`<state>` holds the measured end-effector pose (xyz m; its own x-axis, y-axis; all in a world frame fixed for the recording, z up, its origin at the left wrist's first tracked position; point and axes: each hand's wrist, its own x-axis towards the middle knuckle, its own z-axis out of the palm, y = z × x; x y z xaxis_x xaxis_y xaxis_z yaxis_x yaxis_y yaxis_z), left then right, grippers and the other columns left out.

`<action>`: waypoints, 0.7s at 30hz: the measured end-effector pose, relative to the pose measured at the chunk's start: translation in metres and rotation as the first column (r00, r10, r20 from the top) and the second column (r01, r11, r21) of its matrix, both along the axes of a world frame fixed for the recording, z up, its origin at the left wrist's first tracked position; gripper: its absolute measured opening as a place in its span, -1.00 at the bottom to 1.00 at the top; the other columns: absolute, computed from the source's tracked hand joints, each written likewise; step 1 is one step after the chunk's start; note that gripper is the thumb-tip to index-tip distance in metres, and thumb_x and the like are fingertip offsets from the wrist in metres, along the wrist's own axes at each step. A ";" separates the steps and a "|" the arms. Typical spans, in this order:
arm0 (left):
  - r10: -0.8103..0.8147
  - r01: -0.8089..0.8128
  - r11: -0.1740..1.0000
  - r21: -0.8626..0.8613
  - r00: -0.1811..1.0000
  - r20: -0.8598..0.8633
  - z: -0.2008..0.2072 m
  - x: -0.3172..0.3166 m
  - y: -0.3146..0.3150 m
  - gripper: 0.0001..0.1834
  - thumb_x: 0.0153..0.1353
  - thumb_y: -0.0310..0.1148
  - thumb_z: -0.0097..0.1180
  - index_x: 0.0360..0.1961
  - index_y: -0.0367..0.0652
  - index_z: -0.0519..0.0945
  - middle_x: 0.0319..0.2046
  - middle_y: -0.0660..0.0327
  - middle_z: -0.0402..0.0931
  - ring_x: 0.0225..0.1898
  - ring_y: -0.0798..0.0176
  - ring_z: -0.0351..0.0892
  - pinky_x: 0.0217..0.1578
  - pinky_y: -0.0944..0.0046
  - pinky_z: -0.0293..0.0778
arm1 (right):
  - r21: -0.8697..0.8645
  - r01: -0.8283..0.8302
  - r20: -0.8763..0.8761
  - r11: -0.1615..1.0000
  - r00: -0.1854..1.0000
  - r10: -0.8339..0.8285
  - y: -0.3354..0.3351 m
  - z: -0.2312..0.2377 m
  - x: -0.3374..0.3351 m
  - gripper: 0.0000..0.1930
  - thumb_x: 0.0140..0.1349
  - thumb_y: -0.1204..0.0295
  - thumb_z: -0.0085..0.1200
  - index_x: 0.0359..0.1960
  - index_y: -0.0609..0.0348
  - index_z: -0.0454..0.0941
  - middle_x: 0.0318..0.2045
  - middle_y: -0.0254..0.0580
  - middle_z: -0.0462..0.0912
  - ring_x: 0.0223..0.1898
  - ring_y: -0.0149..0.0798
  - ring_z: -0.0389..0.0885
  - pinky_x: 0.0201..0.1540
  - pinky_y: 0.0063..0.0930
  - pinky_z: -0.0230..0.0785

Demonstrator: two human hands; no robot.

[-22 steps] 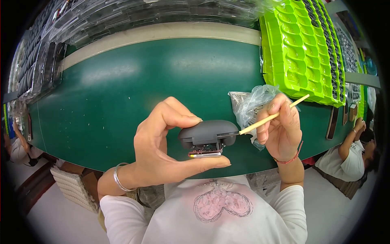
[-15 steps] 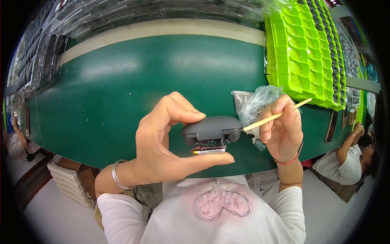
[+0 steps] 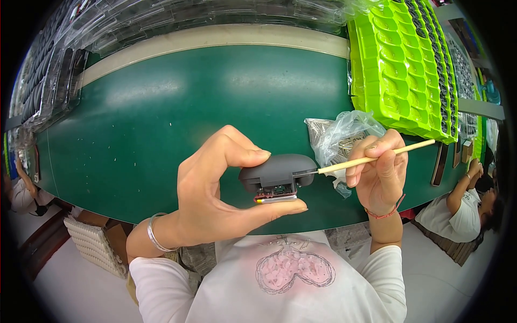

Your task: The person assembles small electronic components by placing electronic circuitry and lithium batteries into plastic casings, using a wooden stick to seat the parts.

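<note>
My left hand [image 3: 212, 188] grips a dark grey rounded plastic case [image 3: 277, 167], looking like an earbud charging case, between thumb below and fingers above. From its underside a small circuit board and a flat silvery part [image 3: 276, 199] stick out, just over my thumb. In my right hand [image 3: 381, 172] a thin pale wooden stick [image 3: 366, 160] is pinched between thumb and fingers. A fine metal pin bridges the stick's left tip and the slot at the case's right side. Behind my right hand lies a clear plastic bag [image 3: 344, 134] of thin metal pins.
A tall stack of bright green moulded trays [image 3: 398, 70] with dark parts stands at the right. Clear trays [image 3: 199, 27] line the back and left of the green table [image 3: 215, 91]. A co-worker [image 3: 463, 207] sits at right; another person [image 3: 27, 191] is at left.
The wooden stick has tilted flatter, and the fine pin now shows between its tip and the case. My right hand has shifted slightly right and down. My left hand keeps its grip.
</note>
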<state>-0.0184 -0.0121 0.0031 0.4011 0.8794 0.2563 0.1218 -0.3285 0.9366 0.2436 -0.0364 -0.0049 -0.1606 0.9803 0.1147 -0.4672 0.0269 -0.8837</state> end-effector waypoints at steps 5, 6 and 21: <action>-0.041 0.042 0.999 0.024 0.999 -0.024 -0.004 0.004 -0.003 -0.27 -0.34 -0.41 0.71 -0.14 -0.20 0.46 -0.28 0.14 0.51 -0.28 0.31 0.55 -0.29 0.35 0.53 | 0.013 0.038 0.083 0.999 0.996 -0.039 -0.005 0.000 -0.014 -0.75 0.47 0.34 -0.03 -0.19 0.35 0.46 -0.43 0.22 0.66 -0.54 -0.19 0.66 -0.52 -0.42 0.56; -0.023 0.024 0.999 0.026 1.000 -0.012 -0.006 0.005 -0.005 -0.27 -0.33 -0.40 0.71 -0.14 -0.20 0.46 -0.28 0.14 0.51 -0.28 0.31 0.55 -0.29 0.34 0.52 | 0.013 0.043 0.077 0.999 0.996 -0.044 -0.006 0.000 -0.015 -0.75 0.47 0.34 -0.02 -0.20 0.36 0.46 -0.42 0.22 0.66 -0.54 -0.19 0.67 -0.52 -0.42 0.56; -0.051 0.050 0.998 -0.042 0.998 -0.025 -0.001 0.007 -0.004 -0.23 -0.30 -0.50 0.67 -0.09 -0.22 0.36 -0.20 0.09 0.44 -0.22 0.28 0.61 -0.20 0.31 0.67 | -0.065 0.005 -0.043 0.998 0.999 -0.008 -0.007 0.010 -0.010 -0.77 0.51 0.38 -0.12 -0.15 0.36 0.41 -0.36 0.22 0.67 -0.43 -0.18 0.71 -0.37 -0.40 0.61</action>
<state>-0.0114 -0.0164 0.0024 0.4514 0.8676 0.2088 0.1306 -0.2957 0.9463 0.2333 -0.0438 0.0054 -0.1505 0.9869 0.0576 -0.5052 -0.0267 -0.8626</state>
